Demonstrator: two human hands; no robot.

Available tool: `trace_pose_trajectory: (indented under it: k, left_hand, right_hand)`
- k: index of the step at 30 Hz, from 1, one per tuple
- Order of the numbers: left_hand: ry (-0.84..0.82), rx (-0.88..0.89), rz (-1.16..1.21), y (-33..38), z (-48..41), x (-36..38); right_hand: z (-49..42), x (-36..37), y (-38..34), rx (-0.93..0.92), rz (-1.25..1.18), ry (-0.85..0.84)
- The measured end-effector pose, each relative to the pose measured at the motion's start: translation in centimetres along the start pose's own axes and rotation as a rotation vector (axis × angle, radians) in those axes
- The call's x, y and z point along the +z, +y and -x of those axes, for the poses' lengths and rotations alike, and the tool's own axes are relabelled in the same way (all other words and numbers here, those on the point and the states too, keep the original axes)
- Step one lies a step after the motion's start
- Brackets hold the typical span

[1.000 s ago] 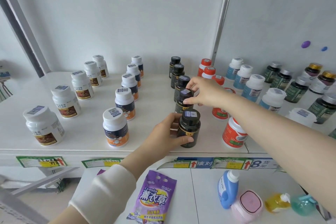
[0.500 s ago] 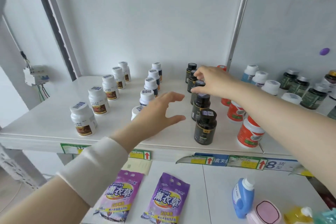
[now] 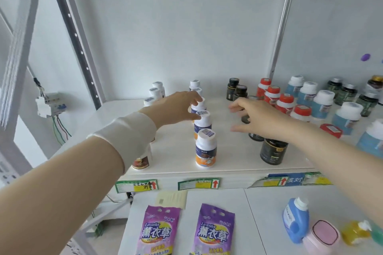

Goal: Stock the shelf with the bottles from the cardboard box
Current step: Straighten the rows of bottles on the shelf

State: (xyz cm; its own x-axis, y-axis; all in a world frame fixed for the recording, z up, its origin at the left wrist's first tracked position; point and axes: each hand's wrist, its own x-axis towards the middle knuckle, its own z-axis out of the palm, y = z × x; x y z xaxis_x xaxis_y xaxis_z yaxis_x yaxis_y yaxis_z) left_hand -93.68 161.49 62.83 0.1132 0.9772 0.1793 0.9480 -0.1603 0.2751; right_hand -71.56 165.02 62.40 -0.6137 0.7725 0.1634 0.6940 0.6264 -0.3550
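On the white shelf (image 3: pixel 228 163) stands a row of white-capped bottles with orange and blue labels (image 3: pixel 206 150). My left hand (image 3: pixel 176 107) reaches into this row; its fingers and thumb curl round the cap of a bottle (image 3: pixel 200 106) further back. My right hand (image 3: pixel 261 118) hovers blurred with spread fingers and holds nothing, above a row of dark bottles (image 3: pixel 273 151) that it partly hides. No cardboard box is in view.
Red-capped bottles (image 3: pixel 286 101), blue-labelled bottles (image 3: pixel 348 118) and dark green bottles (image 3: pixel 348 93) fill the shelf's right. White bottles with brown labels (image 3: pixel 154 91) stand left. Below lie lavender bags (image 3: pixel 213 232) and a blue detergent bottle (image 3: pixel 295 221). A breaker box (image 3: pixel 51 103) hangs at left.
My left hand let go of the front dark bottle and moved left to the white-capped row. My right hand came off the dark bottles' caps and opened. The view shifted left.
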Motion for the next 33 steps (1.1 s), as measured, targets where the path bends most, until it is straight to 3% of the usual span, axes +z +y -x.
trace_pose_trajectory:
  k: [7, 12, 20, 33]
  left_hand:
    - [-0.083, -0.091, 0.251, -0.5, -2.3, 2.4]
    - [-0.088, -0.106, 0.240, -1.2, -3.3, 4.0]
    - [-0.066, -0.081, 0.276, -1.6, -4.0, 4.4]
    - [-0.117, -0.078, 0.268, -1.3, -3.6, 3.8]
  right_hand:
    - [2.3, 7.1, -0.4, 0.166, -0.489, -0.008]
    - [2.1, 10.3, -1.2, 0.203, -0.713, 0.005]
    - [2.1, 11.3, -0.9, 0.195, -0.686, 0.106]
    - [1.9, 11.0, -0.5, 0.155, -0.704, 0.040]
